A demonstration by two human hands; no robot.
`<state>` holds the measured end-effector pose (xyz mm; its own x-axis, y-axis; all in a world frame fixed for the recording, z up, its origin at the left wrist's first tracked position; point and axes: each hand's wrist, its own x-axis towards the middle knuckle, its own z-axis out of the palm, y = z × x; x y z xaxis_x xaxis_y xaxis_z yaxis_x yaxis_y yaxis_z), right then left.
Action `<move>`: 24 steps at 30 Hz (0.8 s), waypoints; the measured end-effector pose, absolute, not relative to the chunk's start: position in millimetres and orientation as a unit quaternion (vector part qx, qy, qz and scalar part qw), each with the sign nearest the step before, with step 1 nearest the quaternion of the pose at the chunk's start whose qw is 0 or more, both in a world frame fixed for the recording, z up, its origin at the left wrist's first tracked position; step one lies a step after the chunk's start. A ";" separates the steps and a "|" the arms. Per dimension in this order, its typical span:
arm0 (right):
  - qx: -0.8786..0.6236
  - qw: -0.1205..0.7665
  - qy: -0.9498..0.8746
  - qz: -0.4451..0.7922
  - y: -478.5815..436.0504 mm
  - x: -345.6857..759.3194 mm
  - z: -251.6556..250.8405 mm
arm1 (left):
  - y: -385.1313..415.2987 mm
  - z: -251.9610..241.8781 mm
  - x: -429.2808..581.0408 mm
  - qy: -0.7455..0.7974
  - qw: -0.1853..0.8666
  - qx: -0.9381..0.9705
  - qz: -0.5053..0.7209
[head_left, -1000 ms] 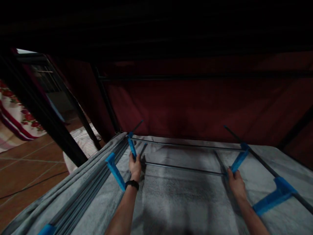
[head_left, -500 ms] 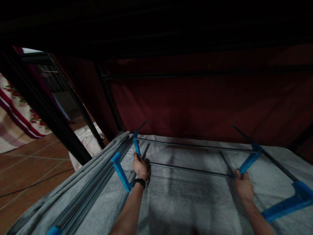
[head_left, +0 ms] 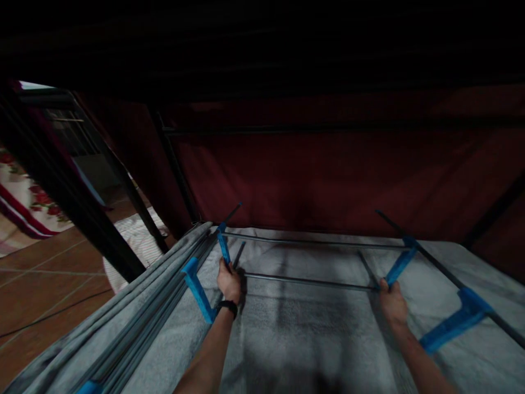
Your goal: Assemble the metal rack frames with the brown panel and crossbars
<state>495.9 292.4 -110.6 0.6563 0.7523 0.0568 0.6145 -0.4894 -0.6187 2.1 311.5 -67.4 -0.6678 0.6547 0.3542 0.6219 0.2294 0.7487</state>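
Note:
A rack frame of thin grey metal rods (head_left: 311,281) and blue plastic joints lies across a grey blanket (head_left: 311,323). My left hand (head_left: 228,283), a black band on its wrist, is closed around the lower end of the far-left blue joint (head_left: 223,249). On the other side, my right hand (head_left: 392,306) grips the base of the far-right blue joint (head_left: 398,268). Two crossbars run between these joints. Nearer to me stand another left blue joint (head_left: 198,290) and a right blue joint (head_left: 455,323), each beside a forearm. Both palms are hidden.
Several loose grey rods (head_left: 153,323) lie along the blanket's left side. Dark bed posts (head_left: 88,202) rise at the left, and a dark red curtain (head_left: 311,180) hangs behind. Overhead is a dark surface. Tiled floor (head_left: 53,279) with a cable shows at left.
The view has turned slightly to the right, so the frame and both hands appear farther left. Both hands keep their hold on the same joints.

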 end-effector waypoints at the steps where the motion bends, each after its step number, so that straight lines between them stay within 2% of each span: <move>1: -0.850 0.319 -0.401 0.121 291.5 495.1 -107.2 | 310.5 -66.5 0.6 0.779 0.015 0.412 0.473; 8: -0.813 0.390 -0.411 0.138 296.6 498.5 -69.0 | 313.7 -41.9 -3.1 0.788 -0.001 0.407 0.463; 14: -0.819 0.378 -0.409 0.142 306.4 507.2 -55.3 | 321.5 -23.9 6.1 0.789 0.005 0.418 0.450; 24: -0.844 0.320 -0.402 0.155 304.5 518.8 -69.9 | 328.8 -42.2 17.9 0.794 0.032 0.438 0.420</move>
<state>518.8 304.5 -69.9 0.6292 0.7772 -0.0037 0.5795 -0.4723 -0.6642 17.9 328.8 -42.2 -0.6147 0.7224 0.3166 0.6681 0.2635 0.6959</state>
